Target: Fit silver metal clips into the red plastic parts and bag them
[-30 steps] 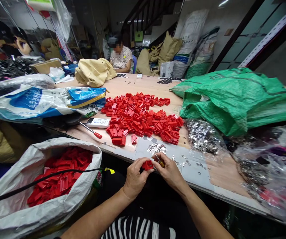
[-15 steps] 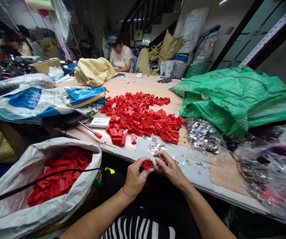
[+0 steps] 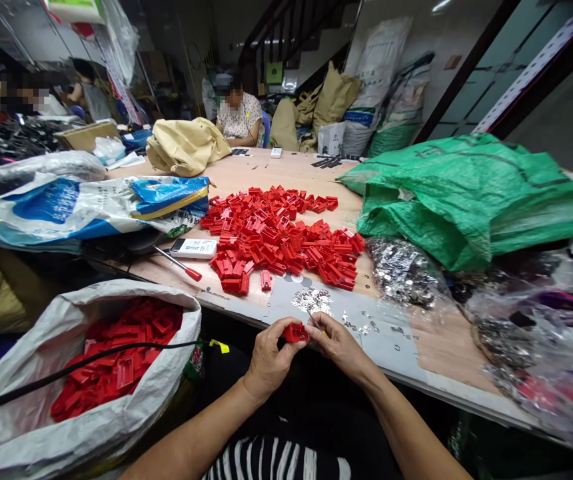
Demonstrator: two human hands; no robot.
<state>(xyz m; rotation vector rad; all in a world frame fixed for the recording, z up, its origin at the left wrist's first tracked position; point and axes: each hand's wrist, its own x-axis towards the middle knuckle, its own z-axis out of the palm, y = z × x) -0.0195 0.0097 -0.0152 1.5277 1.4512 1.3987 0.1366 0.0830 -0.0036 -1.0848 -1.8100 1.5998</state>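
Observation:
Just over my lap, in front of the table edge, my left hand (image 3: 270, 357) pinches a small red plastic housing (image 3: 295, 332) between thumb and fingers. Its hollow side faces my right hand (image 3: 339, 347). That hand is closed on a thin tool (image 3: 312, 319) with a metal shaft and a hint of yellow at the grip; its exact kind is hidden by the fingers. The tool's end is close to the housing, and I cannot tell whether they touch. Small flat metal pieces (image 3: 311, 300) lie on a grey sheet (image 3: 281, 303) beyond my hands.
A heap of red housings (image 3: 276, 233) covers the table's middle. More fill a white sack (image 3: 189, 313) at left. A red-handled screwdriver (image 3: 179, 265) lies beside a white device (image 3: 194, 248). A green sack (image 3: 466, 193) and bagged metal parts (image 3: 406, 273) stand right. A person (image 3: 241, 117) sits opposite.
My right hand has come slightly lower and closer to the red housing with the tool. My left hand still holds the housing in nearly the same place.

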